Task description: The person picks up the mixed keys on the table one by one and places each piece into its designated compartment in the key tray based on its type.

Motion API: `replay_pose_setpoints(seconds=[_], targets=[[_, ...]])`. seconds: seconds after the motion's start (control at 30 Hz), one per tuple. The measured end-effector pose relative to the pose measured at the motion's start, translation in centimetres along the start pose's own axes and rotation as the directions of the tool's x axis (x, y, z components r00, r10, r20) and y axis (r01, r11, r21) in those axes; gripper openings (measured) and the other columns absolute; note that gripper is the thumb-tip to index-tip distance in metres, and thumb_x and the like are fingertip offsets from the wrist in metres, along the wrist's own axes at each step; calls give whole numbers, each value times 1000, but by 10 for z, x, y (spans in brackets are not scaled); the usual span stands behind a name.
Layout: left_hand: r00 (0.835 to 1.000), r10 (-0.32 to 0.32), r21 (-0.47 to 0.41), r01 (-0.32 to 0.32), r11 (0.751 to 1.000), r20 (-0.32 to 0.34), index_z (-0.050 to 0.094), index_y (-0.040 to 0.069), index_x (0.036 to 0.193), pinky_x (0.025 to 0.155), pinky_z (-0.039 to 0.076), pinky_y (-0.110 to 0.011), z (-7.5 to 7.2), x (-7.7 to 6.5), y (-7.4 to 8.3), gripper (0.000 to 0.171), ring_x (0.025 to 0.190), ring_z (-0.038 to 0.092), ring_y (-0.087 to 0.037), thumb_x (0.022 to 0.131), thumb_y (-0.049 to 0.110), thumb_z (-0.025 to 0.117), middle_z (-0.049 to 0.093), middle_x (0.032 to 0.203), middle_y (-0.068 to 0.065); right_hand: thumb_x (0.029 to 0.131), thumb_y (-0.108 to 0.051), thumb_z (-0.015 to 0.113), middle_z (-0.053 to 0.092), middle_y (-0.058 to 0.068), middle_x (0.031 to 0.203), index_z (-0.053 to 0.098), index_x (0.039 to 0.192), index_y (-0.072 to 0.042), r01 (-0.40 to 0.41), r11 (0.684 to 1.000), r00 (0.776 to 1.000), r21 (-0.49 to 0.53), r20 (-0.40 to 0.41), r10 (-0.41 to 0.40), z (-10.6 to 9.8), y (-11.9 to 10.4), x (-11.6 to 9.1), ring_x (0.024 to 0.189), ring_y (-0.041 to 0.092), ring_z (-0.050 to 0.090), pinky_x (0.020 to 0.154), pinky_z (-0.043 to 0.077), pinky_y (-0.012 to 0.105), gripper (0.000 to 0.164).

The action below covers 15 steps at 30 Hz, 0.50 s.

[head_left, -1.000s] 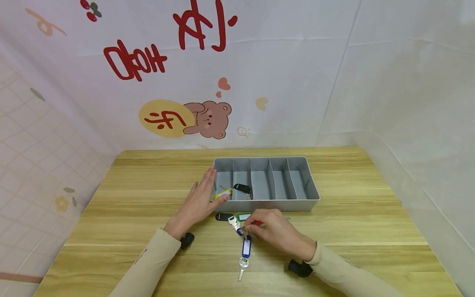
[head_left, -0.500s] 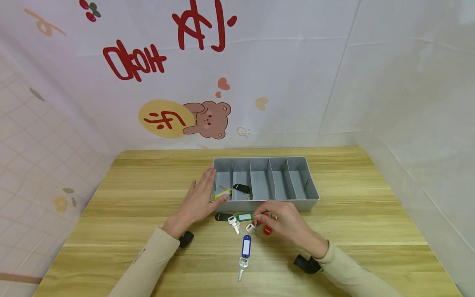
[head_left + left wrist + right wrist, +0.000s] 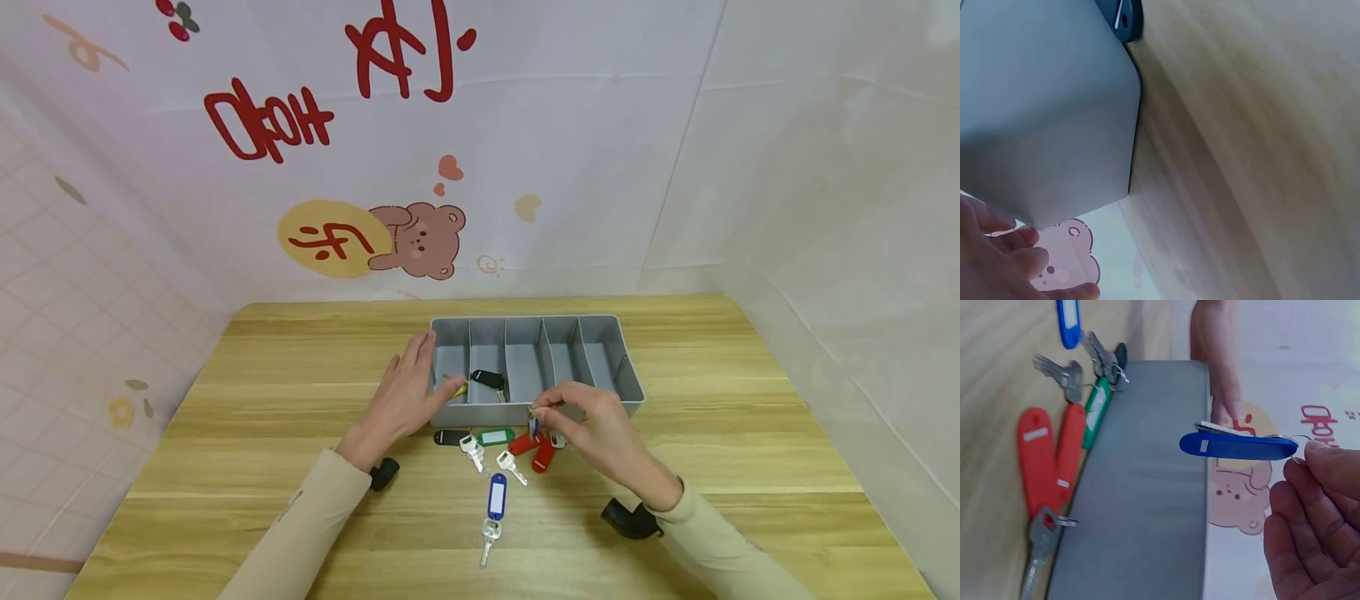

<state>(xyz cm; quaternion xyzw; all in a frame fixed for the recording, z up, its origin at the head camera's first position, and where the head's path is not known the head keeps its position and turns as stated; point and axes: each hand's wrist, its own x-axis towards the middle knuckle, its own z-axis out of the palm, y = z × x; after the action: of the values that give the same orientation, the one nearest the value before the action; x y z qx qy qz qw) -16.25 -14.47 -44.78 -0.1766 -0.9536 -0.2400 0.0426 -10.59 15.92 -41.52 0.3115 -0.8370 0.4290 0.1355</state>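
Observation:
My right hand (image 3: 603, 429) pinches the metal ring of a blue key tag (image 3: 1241, 447) between thumb and index finger. A key hangs from that ring alongside the tag, just in front of the grey divided tray (image 3: 480, 415). At the tray's left end lies my left hand (image 3: 397, 400), fingers extended along the end wall and thumb over the front rim. The thumb partly hides a yellow key tag (image 3: 461, 389) in the leftmost compartment. A black key tag (image 3: 489, 379) with its key lies in the second one.
Before the tray lie a black tag (image 3: 452, 437), a green tag (image 3: 495, 437) and two red tags, one red tag (image 3: 543, 457) nearer the right hand, with keys among them. Closer to me is another blue tag (image 3: 497, 497) with a key (image 3: 490, 546). A printed cloth (image 3: 585, 167) hangs behind.
My right hand has lifted the blue key tag from among the others and moved right and up toward the tray's front wall, uncovering the red tags. The left hand has stayed at the tray's end.

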Motion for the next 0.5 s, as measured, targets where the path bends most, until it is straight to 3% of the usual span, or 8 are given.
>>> replay_pose_setpoints(seconds=[0.2, 0.5], targets=[[999, -30, -3, 30, 1000, 15, 13, -4, 164, 118, 20, -70, 3, 2, 0, 98, 159, 11, -34, 102, 65, 46, 9, 172, -20, 85, 1, 83, 76, -2, 92, 78, 94, -14, -3, 1000, 998, -12, -66, 2, -9, -1, 6, 83, 7, 69, 70, 55, 24, 18], [999, -43, -1, 43, 999, 31, 12, -4, 163, 118, 19, -70, 5, 3, 1, 99, 159, 9, -33, 102, 66, 44, 7, 172, -19, 85, 6, 80, 76, -2, 89, 78, 93, -13, -46, 999, 986, 13, -160, 48, -23, 0, 18, 75, 8, 62, 67, 46, 18, 20]])
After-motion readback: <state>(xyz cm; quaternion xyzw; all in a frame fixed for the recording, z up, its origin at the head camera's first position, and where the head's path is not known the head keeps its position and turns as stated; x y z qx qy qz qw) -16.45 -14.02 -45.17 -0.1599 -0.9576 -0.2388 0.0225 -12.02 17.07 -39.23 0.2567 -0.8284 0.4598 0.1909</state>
